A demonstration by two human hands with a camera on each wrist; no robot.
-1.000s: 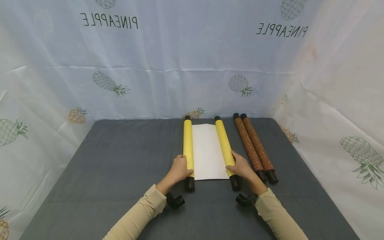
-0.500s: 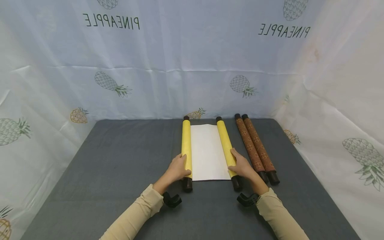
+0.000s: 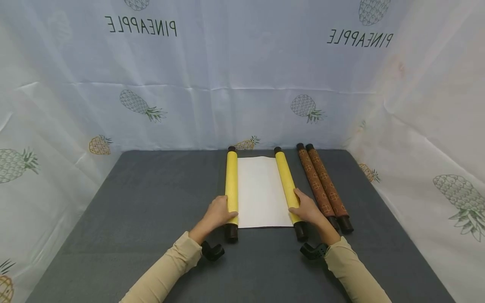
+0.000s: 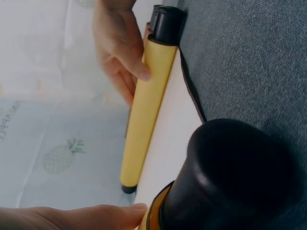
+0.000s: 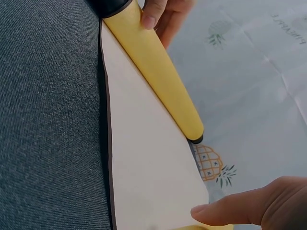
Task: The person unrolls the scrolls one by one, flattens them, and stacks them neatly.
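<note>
A scroll lies partly unrolled, its white paper [image 3: 261, 191] spread between two yellow rolls with black end knobs. My left hand [image 3: 218, 211] grips the left yellow roll [image 3: 232, 181] near its close end, thumb on top and fingers round the outer side. The right yellow roll [image 3: 285, 179] is held the same way by my right hand [image 3: 307, 208]. In the left wrist view the left roll's black knob [image 4: 230, 172] looms large, and the right hand [image 4: 117, 45] shows on the far roll. The left hand's thumb and fingers [image 5: 165, 14] appear at the top of the right wrist view.
Two rolled scrolls with brown patterned covers, a left one [image 3: 314, 181] and a right one [image 3: 329, 185], lie side by side right of the right hand. All rest on a dark grey tabletop [image 3: 159, 189]. A pineapple-print curtain [image 3: 227, 63] hangs behind and at both sides.
My left hand has moved left with its yellow roll, so the gap between the rolls is wider and more white paper shows. The right hand and its roll have barely shifted.
</note>
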